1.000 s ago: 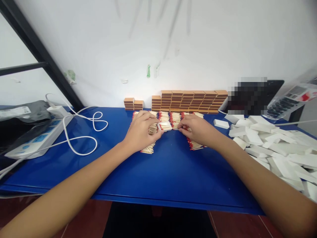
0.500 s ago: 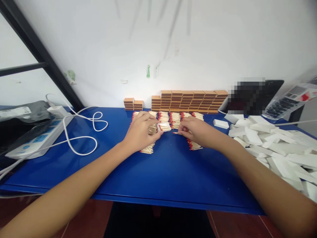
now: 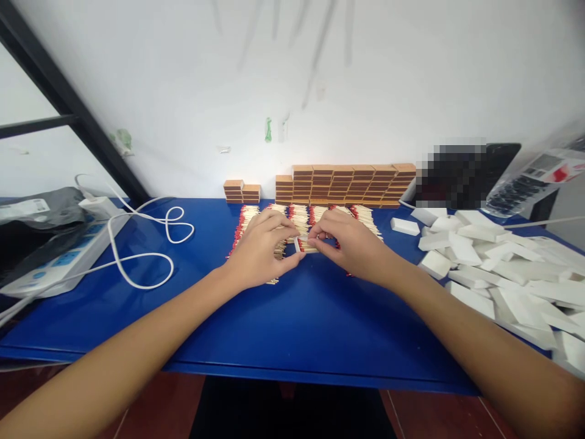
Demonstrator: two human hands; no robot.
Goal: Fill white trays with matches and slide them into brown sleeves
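Note:
My left hand point(image 3: 261, 251) is closed on a small white matchbox tray point(image 3: 302, 244), held between thumb and fingers just above the blue table point(image 3: 301, 317). My right hand point(image 3: 351, 242) meets it from the right, its fingertips pinched at the tray's edge on matches that are too small to make out. Rows of red-tipped matches point(image 3: 299, 216) lie under and behind both hands.
Brown matchbox sleeves point(image 3: 347, 184) are stacked against the white wall, with a smaller stack point(image 3: 241, 191) to their left. A heap of white trays point(image 3: 498, 268) fills the right side. A white power strip point(image 3: 68, 253) and looped cable point(image 3: 146, 244) lie at the left.
My right hand has moved left from the table surface up to the tray in my left hand. The view has shifted slightly, and both hands now sit together.

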